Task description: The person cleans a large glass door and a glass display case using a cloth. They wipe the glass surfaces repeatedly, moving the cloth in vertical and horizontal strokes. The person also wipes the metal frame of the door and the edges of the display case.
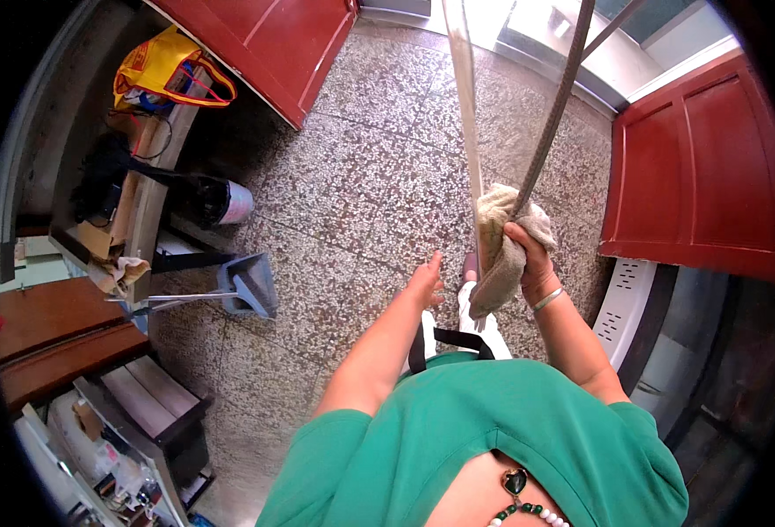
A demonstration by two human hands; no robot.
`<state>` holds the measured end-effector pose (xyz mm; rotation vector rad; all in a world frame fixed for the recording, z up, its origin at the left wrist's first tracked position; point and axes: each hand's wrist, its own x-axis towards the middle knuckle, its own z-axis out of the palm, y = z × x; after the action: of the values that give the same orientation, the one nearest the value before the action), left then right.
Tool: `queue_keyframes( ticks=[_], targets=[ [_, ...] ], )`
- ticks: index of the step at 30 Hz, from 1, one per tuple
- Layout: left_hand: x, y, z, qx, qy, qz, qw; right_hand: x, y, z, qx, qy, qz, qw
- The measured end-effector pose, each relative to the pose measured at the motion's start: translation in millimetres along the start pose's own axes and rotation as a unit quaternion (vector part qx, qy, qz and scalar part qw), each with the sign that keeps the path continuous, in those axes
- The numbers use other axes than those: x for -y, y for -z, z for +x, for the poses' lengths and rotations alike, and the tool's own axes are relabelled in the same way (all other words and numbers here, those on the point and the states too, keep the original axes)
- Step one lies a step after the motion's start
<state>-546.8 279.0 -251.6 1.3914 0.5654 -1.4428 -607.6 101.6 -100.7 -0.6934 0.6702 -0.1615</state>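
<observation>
My right hand point(535, 263) grips a beige cloth point(502, 270), its thumb pressed on the cloth's folds. A long dark bar point(555, 109) rises from the cloth toward the top of the view. Beside it runs a narrow, pale upright edge point(466, 118), apparently of a glass door panel, and the cloth lies against it. How far the cloth wraps around the bar is hidden by its folds. Left of the cloth, my left hand point(427, 283) hangs over the speckled floor point(354, 171), holding nothing, fingers partly spread.
Red panelled doors stand at left point(282, 53) and right point(697, 165) of a bright doorway. A blue-grey dustpan point(249, 290), a lined bin point(236, 204) and a shelf with a yellow bag point(157, 69) are at left. A white perforated panel point(624, 303) stands right.
</observation>
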Motion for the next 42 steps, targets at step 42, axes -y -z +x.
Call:
queue_keyframes(
  ticks=[42],
  targets=[
    [-7, 13, -106, -0.06, -0.42, -0.411, 0.807, 115, 54, 82, 0.002, 0.247, -0.243, 0.938]
  ],
)
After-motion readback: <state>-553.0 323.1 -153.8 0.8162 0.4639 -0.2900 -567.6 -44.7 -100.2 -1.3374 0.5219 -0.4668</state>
